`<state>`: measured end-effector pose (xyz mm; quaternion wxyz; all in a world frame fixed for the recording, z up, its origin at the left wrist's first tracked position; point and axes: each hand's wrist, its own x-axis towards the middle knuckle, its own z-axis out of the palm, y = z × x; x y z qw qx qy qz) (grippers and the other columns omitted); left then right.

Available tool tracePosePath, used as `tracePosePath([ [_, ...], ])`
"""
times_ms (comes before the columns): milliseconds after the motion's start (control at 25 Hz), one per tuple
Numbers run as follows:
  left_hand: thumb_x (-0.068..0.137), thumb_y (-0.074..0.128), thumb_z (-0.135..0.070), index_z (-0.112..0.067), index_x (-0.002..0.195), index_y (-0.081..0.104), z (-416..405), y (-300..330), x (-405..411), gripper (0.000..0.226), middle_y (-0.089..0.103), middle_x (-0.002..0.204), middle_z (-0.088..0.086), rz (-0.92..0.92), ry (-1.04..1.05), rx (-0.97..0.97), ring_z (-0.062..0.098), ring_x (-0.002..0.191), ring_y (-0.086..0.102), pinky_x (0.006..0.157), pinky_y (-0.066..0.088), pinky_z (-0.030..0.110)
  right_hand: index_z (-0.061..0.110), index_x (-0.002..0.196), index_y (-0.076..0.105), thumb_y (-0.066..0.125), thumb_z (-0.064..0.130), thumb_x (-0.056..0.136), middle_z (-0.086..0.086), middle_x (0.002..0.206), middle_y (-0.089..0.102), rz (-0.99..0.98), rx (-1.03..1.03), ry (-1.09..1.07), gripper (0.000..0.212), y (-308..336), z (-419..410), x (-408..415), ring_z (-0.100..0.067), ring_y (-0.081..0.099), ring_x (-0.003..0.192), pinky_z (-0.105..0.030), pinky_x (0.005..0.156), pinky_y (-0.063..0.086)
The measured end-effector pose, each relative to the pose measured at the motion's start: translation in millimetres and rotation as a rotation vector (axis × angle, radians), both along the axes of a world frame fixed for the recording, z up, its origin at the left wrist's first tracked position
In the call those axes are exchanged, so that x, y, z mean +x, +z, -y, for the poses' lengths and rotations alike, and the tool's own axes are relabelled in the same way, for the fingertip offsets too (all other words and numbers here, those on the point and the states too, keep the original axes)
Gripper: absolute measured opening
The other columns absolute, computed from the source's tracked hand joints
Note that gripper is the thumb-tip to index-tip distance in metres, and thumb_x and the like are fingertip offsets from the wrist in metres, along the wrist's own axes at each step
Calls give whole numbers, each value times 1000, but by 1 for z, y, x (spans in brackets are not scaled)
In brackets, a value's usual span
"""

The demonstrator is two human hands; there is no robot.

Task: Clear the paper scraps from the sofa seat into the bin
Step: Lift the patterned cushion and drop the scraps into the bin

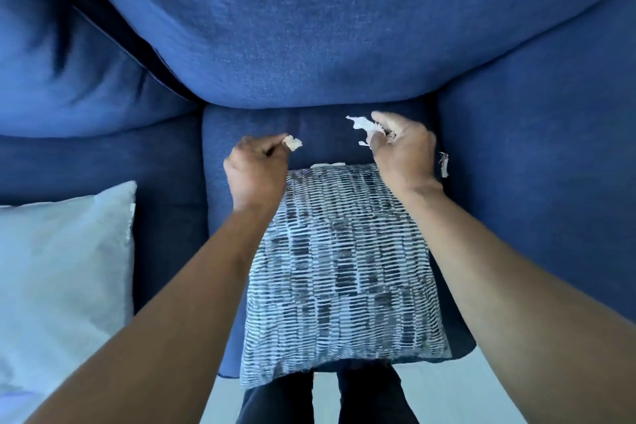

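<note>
Here, the patterned cushion (340, 272) lies on the blue sofa seat (316, 127), and both hands work just beyond its far edge. The left hand (256, 170) pinches a small paper scrap (292, 143) at its fingertips. The right hand (402, 148) has its fingers curled round a bunch of scraps (364, 126) (white and crumpled). Another scrap (444, 164) lies right of the cushion's far corner; a strip (328, 165) peeks from its far edge.

- Even, cool daylight with a bluish cast; no glare.
- Soft shadows in the folds of the sofa back cushions (309, 27).
- Strong wide-angle bending towards the edges.
- Left hand (256, 172) and right hand (402, 148) slightly motion-blurred; fabric weave sharp at centre.
</note>
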<state>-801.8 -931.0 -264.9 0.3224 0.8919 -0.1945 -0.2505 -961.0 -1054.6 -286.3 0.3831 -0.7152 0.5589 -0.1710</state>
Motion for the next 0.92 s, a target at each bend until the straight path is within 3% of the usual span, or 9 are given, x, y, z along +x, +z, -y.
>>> tracePosePath([
  [120,91,68,-25,-28,99,80,-29,49,-9,14,63,75,-19,-15,31,-23,6,77,63,78,51,17,12,104,78,65,6,88,0,99,78,78,-10,20,21,54,-23,-2,-17,72,86,-33,86,57],
  [200,92,67,-29,-29,101,79,-50,76,-14,14,69,83,-14,-9,30,-60,7,84,66,84,54,27,14,102,79,66,9,89,4,99,78,128,-10,20,19,87,-38,-5,-10,71,85,-24,84,56],
  [320,91,67,-31,-32,100,78,-82,120,-19,14,73,88,-13,0,68,-133,4,82,69,83,57,31,17,103,79,67,12,90,8,102,77,170,-17,29,18,132,-57,-11,-2,69,89,-12,83,52],
  [520,86,65,-40,-41,99,75,-153,184,-20,15,75,90,-14,-12,241,-241,10,82,72,80,60,43,18,98,80,70,13,90,11,88,77,280,63,119,14,194,-105,5,-10,71,78,-36,77,59],
  [680,86,65,-35,-44,101,73,-223,216,-28,19,75,89,-13,-10,381,-292,14,82,72,78,61,44,17,101,80,71,16,88,10,95,78,312,115,270,15,228,-164,38,-4,72,89,-36,87,59],
  [920,88,64,-20,-42,93,77,-346,246,-20,26,75,83,-9,11,657,-346,14,79,73,79,61,42,18,98,80,65,24,83,7,90,78,323,146,497,22,257,-276,90,-10,75,83,-43,83,60],
])
